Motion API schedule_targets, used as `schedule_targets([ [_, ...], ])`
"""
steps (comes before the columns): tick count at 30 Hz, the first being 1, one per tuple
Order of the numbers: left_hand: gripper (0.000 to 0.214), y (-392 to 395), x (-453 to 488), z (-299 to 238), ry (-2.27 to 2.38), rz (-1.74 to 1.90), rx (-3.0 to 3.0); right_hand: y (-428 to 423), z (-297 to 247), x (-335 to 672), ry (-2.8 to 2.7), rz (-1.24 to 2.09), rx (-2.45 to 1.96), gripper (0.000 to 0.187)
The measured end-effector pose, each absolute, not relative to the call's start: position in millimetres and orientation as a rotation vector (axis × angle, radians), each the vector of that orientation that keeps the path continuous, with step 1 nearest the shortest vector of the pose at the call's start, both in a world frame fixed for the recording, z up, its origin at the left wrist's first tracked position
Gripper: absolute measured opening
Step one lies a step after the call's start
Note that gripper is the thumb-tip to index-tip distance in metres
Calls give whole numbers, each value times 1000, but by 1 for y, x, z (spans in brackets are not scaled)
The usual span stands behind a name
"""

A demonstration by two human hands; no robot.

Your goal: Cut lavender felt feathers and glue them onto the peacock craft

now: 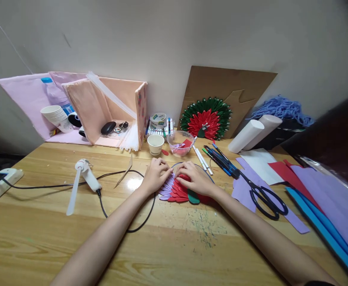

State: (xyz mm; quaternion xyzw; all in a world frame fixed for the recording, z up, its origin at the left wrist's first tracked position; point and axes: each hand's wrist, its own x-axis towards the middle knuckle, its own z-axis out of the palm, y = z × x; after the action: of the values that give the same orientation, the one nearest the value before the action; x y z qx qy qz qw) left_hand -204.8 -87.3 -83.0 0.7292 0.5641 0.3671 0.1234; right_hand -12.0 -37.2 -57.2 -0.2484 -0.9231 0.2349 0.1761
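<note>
Stretched forward, palm-down: left hand [156, 174] and right hand [196, 179], grips released, fingertips pressing fan-shaped red-and-lilac foam petal piece [177, 193]; black-handled scissors [249, 186] right of it.

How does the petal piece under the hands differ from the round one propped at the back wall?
The petal piece lies flat on the table under the left hand and right hand; the round one leans upright on the cardboard. The petal piece shows lilac and red petals; the round one has red ringed by dark green. Both are layered pointed petals.
</note>
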Motion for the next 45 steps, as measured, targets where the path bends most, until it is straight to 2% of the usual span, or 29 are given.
schedule_targets([
  [15, 28, -86, -205, -84, 1616, 958, 2148, -35, -61, -11, -2550, 825, -586, 2],
  [28, 28, -84, -206, -88, 1556, 970, 2129, -30, -64, -10, -2400, 828, -736, 7],
  [45, 27, -82, -206, -88, 1570, 951, 2094, -29, -66, -9, -2429, 798, -660, 13],
])
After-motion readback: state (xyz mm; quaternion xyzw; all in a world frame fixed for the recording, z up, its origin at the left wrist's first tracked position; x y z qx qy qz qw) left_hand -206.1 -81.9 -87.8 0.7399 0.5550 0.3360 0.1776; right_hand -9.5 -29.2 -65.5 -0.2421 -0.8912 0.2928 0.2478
